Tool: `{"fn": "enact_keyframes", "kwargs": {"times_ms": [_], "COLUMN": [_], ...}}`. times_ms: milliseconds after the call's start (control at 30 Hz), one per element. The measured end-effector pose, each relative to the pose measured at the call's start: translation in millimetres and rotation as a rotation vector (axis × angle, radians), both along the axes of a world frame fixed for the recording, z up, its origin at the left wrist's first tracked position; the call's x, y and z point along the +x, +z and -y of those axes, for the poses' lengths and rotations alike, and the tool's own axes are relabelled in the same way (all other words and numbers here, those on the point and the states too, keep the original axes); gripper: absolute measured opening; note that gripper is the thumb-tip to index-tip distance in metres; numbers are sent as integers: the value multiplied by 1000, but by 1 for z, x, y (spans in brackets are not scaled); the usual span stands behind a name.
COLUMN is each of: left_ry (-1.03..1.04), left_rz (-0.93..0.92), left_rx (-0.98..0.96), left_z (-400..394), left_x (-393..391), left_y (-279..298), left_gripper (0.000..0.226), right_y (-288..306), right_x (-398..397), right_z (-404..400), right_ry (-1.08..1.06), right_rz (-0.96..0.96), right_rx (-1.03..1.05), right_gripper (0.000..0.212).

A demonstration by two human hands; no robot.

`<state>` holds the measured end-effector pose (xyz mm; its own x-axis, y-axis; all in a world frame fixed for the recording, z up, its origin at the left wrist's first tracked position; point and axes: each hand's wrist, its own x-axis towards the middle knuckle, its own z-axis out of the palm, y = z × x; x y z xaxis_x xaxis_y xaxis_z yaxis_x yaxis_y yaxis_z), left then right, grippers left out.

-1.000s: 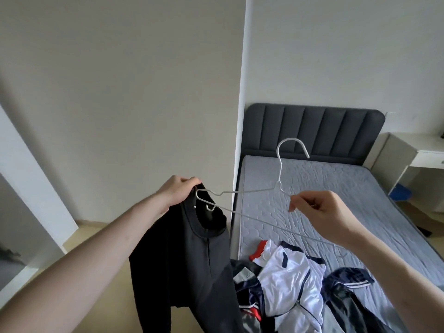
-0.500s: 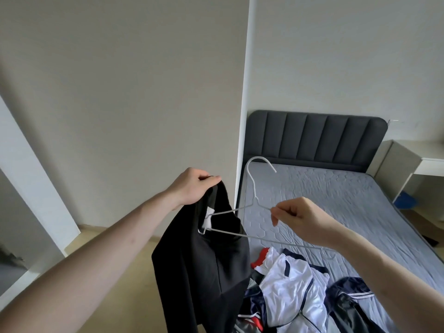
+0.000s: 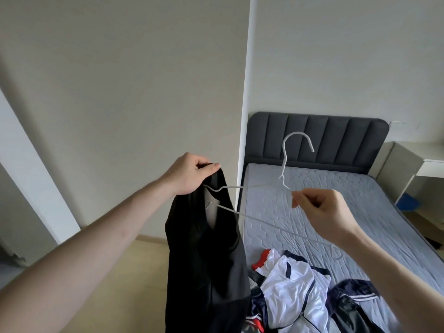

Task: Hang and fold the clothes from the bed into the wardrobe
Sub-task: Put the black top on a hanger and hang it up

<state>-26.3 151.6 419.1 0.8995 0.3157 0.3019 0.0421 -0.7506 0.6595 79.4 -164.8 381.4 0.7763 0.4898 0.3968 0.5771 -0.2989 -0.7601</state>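
Left hand [image 3: 189,174]: your fingers pinch the black cloth garment [image 3: 206,255] at its neckline; hold that opening wide.
Right hand [image 3: 319,212]: fingers clamped on the thin white wire hanger [image 3: 283,179], its left tip inside the collar; feed it through.
Bed [image 3: 336,205]: grey quilted mattress right of the garment; white and navy clothes pile [image 3: 295,294] at its foot.

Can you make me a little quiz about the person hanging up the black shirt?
1. True or false: the right hand pinches the white hanger just below its hook.
2. Which hand grips the black shirt? A) left hand B) right hand C) neither
3. Fill in: one end of the hanger pokes into the shirt's ____ opening.

Key: 1 true; 2 A; 3 neck. More clothes wait on the bed.
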Motion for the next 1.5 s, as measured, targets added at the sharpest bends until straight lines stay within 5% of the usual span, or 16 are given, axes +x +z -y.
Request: {"fn": "enact_keyframes", "kwargs": {"times_ms": [233, 300, 400, 500, 667, 767, 867, 967, 1167, 1300, 1367, 1467, 1500], "left_ry": [-114, -159, -303, -377, -199, -151, -72, 6, 61, 14, 2, 16, 34], "left_rz": [8, 6, -100, -209, -90, -15, 31, 89, 196, 231, 239, 248, 247], "left_rx": [-131, -265, -334, -194, 523, 506, 494, 418, 298, 270, 263, 270, 283], "left_z": [44, 47, 51, 57, 37, 29, 20, 5, -7, -6, -3, -6, -10], "left_x": [16, 18, 7, -3, -7, -7, -6, -9, -13, -12, -12, -15, -17], "left_y": [-6, -5, 0, 5, 3, 8, 14, 19, 34, 42, 45, 47, 47], "left_gripper": [62, 73, 52, 33, 19, 19, 25, 26, 22, 22, 20, 23, 24], "right_y": [-30, -39, -48, -50, -49, -43, -32, -37, -81, -74, -72, -79, -83], "right_x": [-32, -33, -32, -33, -31, -33, -35, -44, -44, -30, -22, -5, 1], "right_z": [-41, -46, -42, -39, -34, -37, -36, -26, -34, -54, -62, -60, -55], "right_ry": [127, 99, 76, 76, 49, 21, -108, -150, 0, 42, 70, 82, 70], "right_rz": [97, -11, -161, -177, -234, -175, 99, 329, 56, 1, 8, 37, 61], "right_rx": [-128, -32, 132, 218, 337, 306, 311, 377, 9, -59, -119, -248, -274], "right_gripper": [36, 40, 42, 41, 45, 37, 9, 10, 35, 56, 49, 5, 15]}}
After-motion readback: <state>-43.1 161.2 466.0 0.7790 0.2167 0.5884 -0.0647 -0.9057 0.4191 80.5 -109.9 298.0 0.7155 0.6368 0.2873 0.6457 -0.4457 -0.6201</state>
